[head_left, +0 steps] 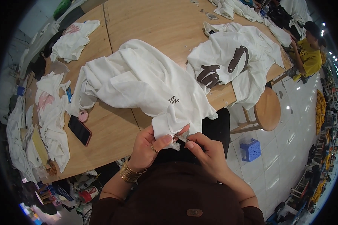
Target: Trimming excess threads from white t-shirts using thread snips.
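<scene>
A large white garment (139, 77) with a small dark print lies across the table and hangs over its front edge towards me. My left hand (148, 148), with a ring and several gold bangles on its arm, grips a folded, frayed edge of this garment between thumb and fingers. Close beside it, my right hand (206, 150) is closed on small silver thread snips (181, 138). Their pointed tip touches or nearly touches the garment's edge; which of the two is too small to tell. The fingers partly hide the snips.
On the wooden table (112, 127) lie a dark phone (80, 130), a pink round thing (83, 116) and more white garments (248, 63). To the right stand a wooden stool (267, 108) and a blue plastic stool (250, 150). A person in yellow (311, 56) sits at the far right.
</scene>
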A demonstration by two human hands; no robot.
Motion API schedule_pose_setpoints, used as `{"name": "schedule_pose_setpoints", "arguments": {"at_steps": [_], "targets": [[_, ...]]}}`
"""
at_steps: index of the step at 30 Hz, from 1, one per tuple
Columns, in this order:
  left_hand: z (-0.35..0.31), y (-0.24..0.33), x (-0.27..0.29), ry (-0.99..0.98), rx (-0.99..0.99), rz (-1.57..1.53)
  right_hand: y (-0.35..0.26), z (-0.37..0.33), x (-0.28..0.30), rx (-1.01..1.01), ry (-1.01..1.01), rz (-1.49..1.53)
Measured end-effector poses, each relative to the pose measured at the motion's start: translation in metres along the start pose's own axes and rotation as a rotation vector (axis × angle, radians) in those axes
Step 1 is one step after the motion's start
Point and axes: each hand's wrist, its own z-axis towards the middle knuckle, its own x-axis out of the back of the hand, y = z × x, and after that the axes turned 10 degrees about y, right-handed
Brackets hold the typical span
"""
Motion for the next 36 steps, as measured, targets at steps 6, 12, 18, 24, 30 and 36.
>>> {"name": "schedule_pose_setpoints", "arguments": {"at_steps": [6,12,18,24,30,36], "targets": [[0.0,0.001,0.0,-0.002,-0.007,0.006,-0.006,0.001,0.002,0.019,0.004,-0.048],[0.001,0.001,-0.003,-0.003,-0.04,0.05,0.002,0.0,-0.003,0.065,0.066,0.025],[0.0,-0.001,-0.001,0.013,-0.039,0.079,0.001,0.002,-0.003,0.135,0.123,-0.028],[0.0,0.004,-0.004,-0.017,0.024,0.033,0.005,0.002,-0.004,0.117,0.12,-0.026],[0.001,0.003,-0.002,-0.037,0.049,-0.049,0.003,-0.003,-0.002,0.156,0.139,-0.027],[0.0,0.0,0.0,-0.038,0.022,-0.045,-0.005,-0.002,0.0,0.041,0.048,-0.035]]}}
